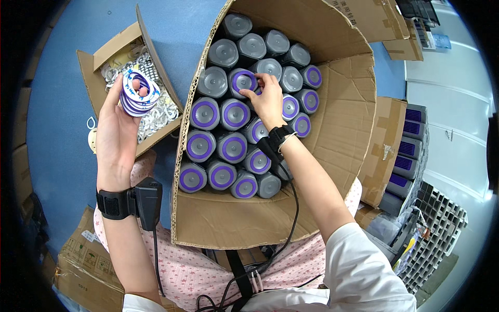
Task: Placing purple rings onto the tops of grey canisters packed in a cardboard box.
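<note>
My left hand (120, 117) is closed round a stack of flat rings (140, 94), white with blue print on top and purple at the edges. The tips of its fingers poke through the rings' middle. Inside the large cardboard box, my right hand (267, 100) has its thumb and fingertips at the right edge of a purple ring (235, 82), which lies on the top of a grey canister. Around it several canisters (234, 114) bear purple rings on their tops. Others, mostly at the far end, are plain grey (252, 46).
The large cardboard box (338, 119) stands before me with its flaps spread. To its left, a smaller open box (88, 78) holds a heap of white loops and straps. More cartons and a stack of grey units with purple grilles (408, 148) stand at the right. The floor (57, 130) is blue.
</note>
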`<state>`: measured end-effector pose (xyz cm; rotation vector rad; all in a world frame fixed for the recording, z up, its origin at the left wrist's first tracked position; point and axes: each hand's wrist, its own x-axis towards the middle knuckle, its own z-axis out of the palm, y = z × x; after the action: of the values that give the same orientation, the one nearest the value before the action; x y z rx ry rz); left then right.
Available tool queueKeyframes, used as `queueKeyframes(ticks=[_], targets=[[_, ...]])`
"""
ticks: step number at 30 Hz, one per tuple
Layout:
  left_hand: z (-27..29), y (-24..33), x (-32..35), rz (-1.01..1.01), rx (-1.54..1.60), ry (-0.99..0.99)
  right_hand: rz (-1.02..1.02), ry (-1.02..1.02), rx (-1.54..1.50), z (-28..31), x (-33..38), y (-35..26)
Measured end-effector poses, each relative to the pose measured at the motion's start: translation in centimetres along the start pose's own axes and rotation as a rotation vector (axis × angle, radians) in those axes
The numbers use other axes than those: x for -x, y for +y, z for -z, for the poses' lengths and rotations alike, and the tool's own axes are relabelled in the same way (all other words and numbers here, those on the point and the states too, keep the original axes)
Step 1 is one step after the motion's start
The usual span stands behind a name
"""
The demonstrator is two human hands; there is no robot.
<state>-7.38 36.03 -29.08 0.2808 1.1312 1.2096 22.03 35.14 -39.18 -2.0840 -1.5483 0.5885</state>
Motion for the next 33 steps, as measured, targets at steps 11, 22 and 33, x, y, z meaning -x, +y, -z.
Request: queueKeyframes(ticks=[11,22,33], targets=[[-0.5,0.2,0.4,-0.022,-0.020,-0.012,0.416,-0.034,0.175,-1.2,-1.0,-0.1],[-0.2,0.2,0.1,-0.025,-0.016,-0.023,0.088,-0.225,0.173,-0.8,-4.3,-1.2],[0.4,0.1,-0.4,-0.012,0.002,-0.034,0.012,-0.186,0.021,-2.0,-3.7,-1.5]])
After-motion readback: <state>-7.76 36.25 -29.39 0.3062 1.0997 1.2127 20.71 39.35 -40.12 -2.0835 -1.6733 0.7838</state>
